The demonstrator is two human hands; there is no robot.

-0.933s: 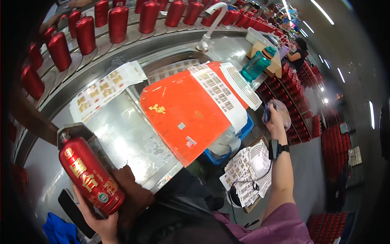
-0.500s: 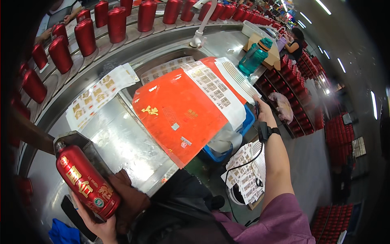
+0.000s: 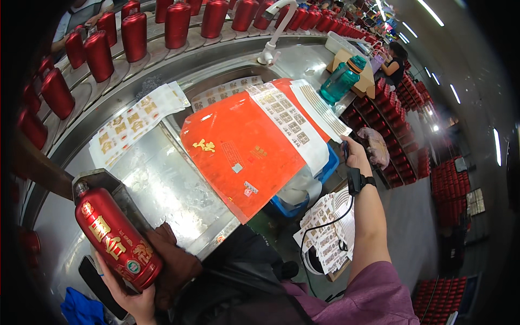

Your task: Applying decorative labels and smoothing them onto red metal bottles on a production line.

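Observation:
A red bottle (image 3: 116, 233) with gold lettering lies tilted at the lower left, against a dark metal cradle (image 3: 100, 177) and a brown cloth (image 3: 176, 257). My left hand (image 3: 135, 302) is closed around its lower end, the thumb partly hidden. Across the steel counter lies an orange-red board (image 3: 233, 162) with a sheet of gold labels (image 3: 287, 120) on it. White striped strips (image 3: 319, 105) lie at the board's right end. Beside their near corner, my right hand (image 3: 356, 156) has its fingers closed around a slim dark thing, too hidden to name.
Red bottles (image 3: 134, 37) line a curved conveyor at the back. A white tap (image 3: 269, 54), a teal drinking bottle (image 3: 342, 81) and a cardboard box (image 3: 365, 78) stand beyond the board. Loose label sheets (image 3: 135, 124) lie left. A black cable (image 3: 319, 226) hangs from my right wrist.
The conveyor bottles have moved rightward along the curve. My right hand has shifted slightly toward me, its fingertips now just below the strips' corner. My left hand keeps its hold on the bottle.

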